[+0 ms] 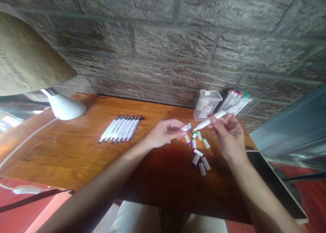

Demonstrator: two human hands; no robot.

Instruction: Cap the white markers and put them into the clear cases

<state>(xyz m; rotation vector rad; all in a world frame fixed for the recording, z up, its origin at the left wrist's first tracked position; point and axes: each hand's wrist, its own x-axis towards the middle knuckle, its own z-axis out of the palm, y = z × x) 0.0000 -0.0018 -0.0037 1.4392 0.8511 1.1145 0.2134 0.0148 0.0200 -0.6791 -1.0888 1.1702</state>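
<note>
Between the fingers of my right hand [228, 134] is a white marker [210, 120], tilted, its uncapped tip pointing down to the left. My left hand [165, 133] pinches a small white marker cap [184, 128] between thumb and fingers, a little left of that tip. Below and between both hands, several loose marker caps [198, 153] with purple, green, yellow and red ends lie scattered on the wooden table [163, 178]. To the left of my left hand, several white markers [121, 129] lie side by side in a row.
A clear plastic box [207, 104] stands at the back by the brick wall [152, 50]. Beside it is another box holding several markers [239, 100]. A lamp [66, 105] with a cord stands at the left. A dark flat panel with a pale edge [275, 182] sits at the right.
</note>
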